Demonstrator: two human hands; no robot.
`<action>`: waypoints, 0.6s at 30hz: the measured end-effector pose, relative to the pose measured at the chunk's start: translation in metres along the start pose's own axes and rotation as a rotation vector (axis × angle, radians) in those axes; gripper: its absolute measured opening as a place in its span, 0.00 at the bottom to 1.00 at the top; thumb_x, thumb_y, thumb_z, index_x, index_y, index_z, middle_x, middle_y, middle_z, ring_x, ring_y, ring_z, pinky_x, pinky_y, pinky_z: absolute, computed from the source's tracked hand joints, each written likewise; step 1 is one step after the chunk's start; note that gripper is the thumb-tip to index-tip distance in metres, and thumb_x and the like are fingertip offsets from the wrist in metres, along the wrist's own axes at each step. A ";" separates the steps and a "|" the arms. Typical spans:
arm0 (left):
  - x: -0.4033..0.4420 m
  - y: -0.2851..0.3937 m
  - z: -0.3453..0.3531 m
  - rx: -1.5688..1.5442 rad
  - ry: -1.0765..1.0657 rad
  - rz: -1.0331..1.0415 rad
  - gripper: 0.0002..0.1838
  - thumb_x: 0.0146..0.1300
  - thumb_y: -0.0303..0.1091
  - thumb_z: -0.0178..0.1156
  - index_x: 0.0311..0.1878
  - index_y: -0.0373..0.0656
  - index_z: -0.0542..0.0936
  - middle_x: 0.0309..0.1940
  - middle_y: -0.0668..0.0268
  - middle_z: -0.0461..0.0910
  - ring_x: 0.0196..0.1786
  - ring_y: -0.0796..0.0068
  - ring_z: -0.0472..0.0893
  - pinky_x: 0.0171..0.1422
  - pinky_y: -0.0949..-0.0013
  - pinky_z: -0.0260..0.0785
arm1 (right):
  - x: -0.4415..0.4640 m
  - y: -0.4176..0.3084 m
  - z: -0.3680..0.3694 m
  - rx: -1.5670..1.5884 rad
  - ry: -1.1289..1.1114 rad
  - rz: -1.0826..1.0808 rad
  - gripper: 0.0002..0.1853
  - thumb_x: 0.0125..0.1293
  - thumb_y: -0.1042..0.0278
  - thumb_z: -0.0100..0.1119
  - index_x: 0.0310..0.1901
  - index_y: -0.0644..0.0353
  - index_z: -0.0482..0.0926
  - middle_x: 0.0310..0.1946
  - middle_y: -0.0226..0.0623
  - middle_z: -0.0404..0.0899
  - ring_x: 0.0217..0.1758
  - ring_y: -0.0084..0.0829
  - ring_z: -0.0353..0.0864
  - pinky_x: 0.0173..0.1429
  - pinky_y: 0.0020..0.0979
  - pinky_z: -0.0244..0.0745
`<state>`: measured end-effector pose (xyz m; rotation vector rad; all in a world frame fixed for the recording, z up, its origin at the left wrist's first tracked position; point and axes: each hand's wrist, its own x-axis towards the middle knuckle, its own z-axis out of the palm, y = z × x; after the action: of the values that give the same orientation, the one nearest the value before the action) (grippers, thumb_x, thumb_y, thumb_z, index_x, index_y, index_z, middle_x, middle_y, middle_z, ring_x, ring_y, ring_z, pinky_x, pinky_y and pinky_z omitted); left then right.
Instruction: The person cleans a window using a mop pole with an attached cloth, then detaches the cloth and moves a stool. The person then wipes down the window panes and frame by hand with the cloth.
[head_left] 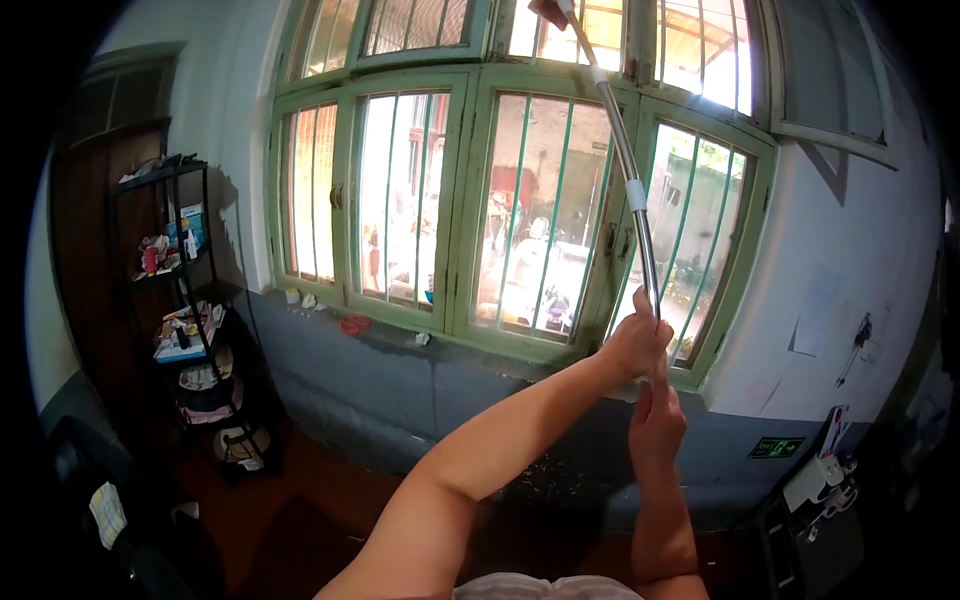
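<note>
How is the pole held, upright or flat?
Upright, with a lean: the pole rises from the left hand, crossing in front of the window.

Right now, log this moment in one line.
left hand: around metal pole | right hand: just below left | pole: raised, slanting across green-framed window

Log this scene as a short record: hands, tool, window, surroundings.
Left hand: gripping the metal pole
Right hand: on the pole, just below the left
Pole: slanted, upper end before the upper panes
Window: green-framed, barred
Left side of view: black shelf rack with assorted items
Right side of view: green sign low on the wall
</note>
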<state>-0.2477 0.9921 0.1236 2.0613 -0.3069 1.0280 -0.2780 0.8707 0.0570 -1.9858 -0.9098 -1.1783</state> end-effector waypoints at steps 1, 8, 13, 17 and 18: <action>0.001 0.002 -0.001 0.012 0.002 -0.009 0.34 0.61 0.36 0.45 0.56 0.19 0.40 0.24 0.36 0.74 0.31 0.37 0.76 0.40 0.47 0.68 | 0.002 0.001 0.001 0.069 0.022 -0.019 0.28 0.65 0.71 0.47 0.67 0.50 0.55 0.26 0.47 0.75 0.23 0.47 0.76 0.27 0.43 0.71; -0.015 0.047 -0.012 0.114 -0.013 -0.107 0.40 0.62 0.43 0.46 0.62 0.22 0.39 0.28 0.37 0.76 0.35 0.38 0.77 0.45 0.49 0.68 | 0.001 0.012 -0.020 0.717 -0.158 0.226 0.26 0.69 0.65 0.45 0.67 0.58 0.56 0.19 0.35 0.73 0.18 0.26 0.73 0.23 0.29 0.67; -0.021 0.055 -0.015 0.187 -0.001 -0.233 0.43 0.61 0.45 0.48 0.65 0.25 0.38 0.31 0.38 0.76 0.38 0.40 0.77 0.46 0.51 0.68 | 0.007 0.005 -0.047 1.044 -0.402 0.428 0.27 0.70 0.63 0.44 0.67 0.59 0.54 0.17 0.25 0.68 0.18 0.12 0.66 0.22 0.17 0.60; -0.007 0.017 -0.022 0.183 0.108 -0.160 0.36 0.60 0.40 0.49 0.62 0.27 0.45 0.30 0.40 0.76 0.35 0.42 0.78 0.41 0.53 0.71 | 0.025 0.007 -0.028 1.071 -0.462 0.361 0.26 0.70 0.64 0.43 0.67 0.58 0.54 0.17 0.29 0.70 0.21 0.15 0.70 0.24 0.18 0.65; -0.003 0.009 -0.026 0.162 0.145 -0.117 0.33 0.60 0.39 0.49 0.60 0.28 0.48 0.29 0.41 0.76 0.33 0.43 0.79 0.38 0.54 0.72 | 0.029 0.010 -0.014 1.072 -0.463 0.324 0.26 0.70 0.64 0.43 0.67 0.58 0.54 0.17 0.30 0.71 0.22 0.16 0.73 0.25 0.19 0.68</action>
<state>-0.2689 1.0051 0.1352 2.1062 -0.0290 1.1550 -0.2659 0.8605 0.0864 -1.3898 -1.0643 0.0444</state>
